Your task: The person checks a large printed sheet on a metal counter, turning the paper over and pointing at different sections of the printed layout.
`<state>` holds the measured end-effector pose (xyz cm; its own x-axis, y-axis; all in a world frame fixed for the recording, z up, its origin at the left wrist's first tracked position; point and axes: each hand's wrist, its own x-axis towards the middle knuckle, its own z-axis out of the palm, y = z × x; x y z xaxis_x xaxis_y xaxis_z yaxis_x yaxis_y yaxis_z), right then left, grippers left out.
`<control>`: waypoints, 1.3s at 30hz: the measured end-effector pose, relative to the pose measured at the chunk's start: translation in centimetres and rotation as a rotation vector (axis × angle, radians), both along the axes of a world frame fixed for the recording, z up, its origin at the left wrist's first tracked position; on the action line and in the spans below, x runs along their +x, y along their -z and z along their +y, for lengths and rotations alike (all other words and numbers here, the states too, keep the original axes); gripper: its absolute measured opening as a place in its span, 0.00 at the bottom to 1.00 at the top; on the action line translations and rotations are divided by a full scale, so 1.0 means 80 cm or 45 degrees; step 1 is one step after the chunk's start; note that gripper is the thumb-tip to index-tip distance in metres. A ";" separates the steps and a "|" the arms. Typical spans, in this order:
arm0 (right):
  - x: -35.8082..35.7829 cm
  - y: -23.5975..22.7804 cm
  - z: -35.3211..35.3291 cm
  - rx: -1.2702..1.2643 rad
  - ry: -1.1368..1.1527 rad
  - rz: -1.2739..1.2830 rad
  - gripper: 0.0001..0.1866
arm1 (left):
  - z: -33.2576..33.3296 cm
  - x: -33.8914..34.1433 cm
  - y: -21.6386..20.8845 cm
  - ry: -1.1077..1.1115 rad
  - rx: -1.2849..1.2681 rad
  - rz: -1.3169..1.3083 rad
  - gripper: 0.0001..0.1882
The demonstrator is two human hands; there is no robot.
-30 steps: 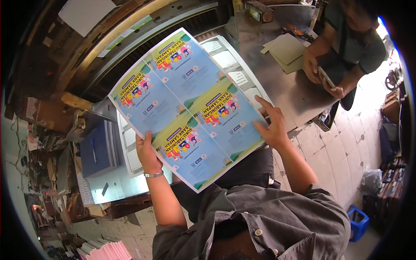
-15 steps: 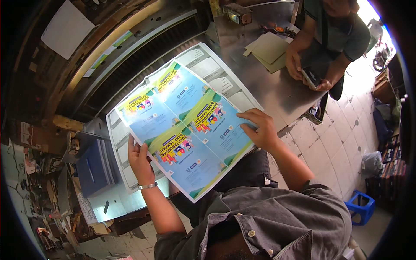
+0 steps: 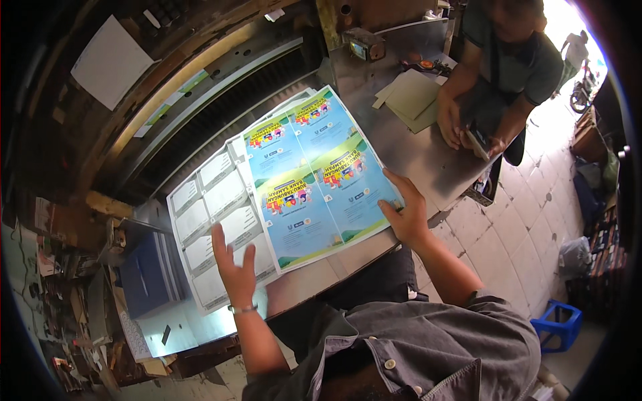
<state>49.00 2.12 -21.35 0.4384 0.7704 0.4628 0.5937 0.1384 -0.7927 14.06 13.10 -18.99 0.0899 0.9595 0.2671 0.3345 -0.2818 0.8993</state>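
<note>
A large printed sheet (image 3: 314, 220) in blue, green and yellow, with four-part artwork repeated across it, lies tilted over a grey-and-white printed sheet (image 3: 215, 194). My right hand (image 3: 409, 210) grips the colour sheet's right edge, thumb on top and fingers partly hidden at the edge. My left hand (image 3: 235, 273) has let its fingers spread, above the grey sheet and left of the colour sheet; nothing is in it. Beneath both sheets is a metal worktable (image 3: 307, 281).
Left of the sheets sits a stack of blue-covered books (image 3: 144, 277). Brownish card pieces (image 3: 411, 100) lie at the far right of the table, by a seated person (image 3: 511, 60) holding a phone (image 3: 478, 142). A blue plastic stool (image 3: 556, 326) stands on the tiled floor.
The colour sheet has moved right and lies more upright, exposing more of the grey sheet. My left hand has come off its left edge; my right hand still holds the right edge.
</note>
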 end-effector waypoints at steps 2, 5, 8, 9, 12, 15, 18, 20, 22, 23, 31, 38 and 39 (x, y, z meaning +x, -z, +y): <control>-0.001 0.004 0.002 0.000 0.011 0.035 0.32 | -0.026 -0.030 0.013 -0.074 0.219 0.548 0.41; 0.000 0.006 0.002 -0.034 0.034 0.118 0.33 | -0.060 -0.060 0.020 -0.219 0.139 0.586 0.38; 0.001 0.012 0.004 -0.033 0.042 0.227 0.34 | -0.081 -0.095 0.034 -0.398 0.187 0.753 0.36; 0.002 0.015 0.004 -0.002 0.054 0.289 0.34 | -0.085 -0.102 0.041 -0.410 0.180 0.757 0.36; -0.001 0.010 0.004 0.023 0.058 0.292 0.36 | -0.094 -0.112 0.056 -0.527 0.272 0.716 0.35; 0.000 0.009 0.002 0.055 0.090 0.211 0.35 | -0.093 -0.107 0.054 -0.523 0.353 0.664 0.34; 0.005 0.019 0.002 0.102 0.119 0.214 0.34 | -0.095 -0.103 0.054 -0.506 0.303 0.677 0.33; 0.010 0.026 0.003 0.203 0.123 0.070 0.31 | -0.094 -0.102 0.053 -0.505 0.277 0.653 0.33; 0.009 0.023 -0.001 0.182 0.108 0.104 0.29 | -0.094 -0.103 0.054 -0.504 0.253 0.630 0.33; 0.007 0.021 -0.002 0.161 0.103 0.144 0.28 | -0.094 -0.104 0.055 -0.493 0.247 0.642 0.32; 0.007 0.034 0.005 0.270 0.135 0.147 0.23 | -0.090 -0.113 0.060 -0.463 0.219 0.766 0.32; 0.032 0.057 -0.007 0.273 0.326 0.314 0.19 | -0.078 -0.099 0.075 -0.534 0.033 1.030 0.33; 0.031 0.058 -0.003 0.319 0.314 0.300 0.19 | -0.078 -0.100 0.075 -0.560 -0.017 1.104 0.34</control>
<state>51.46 1.87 -26.01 0.7118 0.5056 0.4876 0.4398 0.2205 -0.8706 6.05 6.83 -25.01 -0.1166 0.9569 0.2658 0.9555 0.0350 0.2930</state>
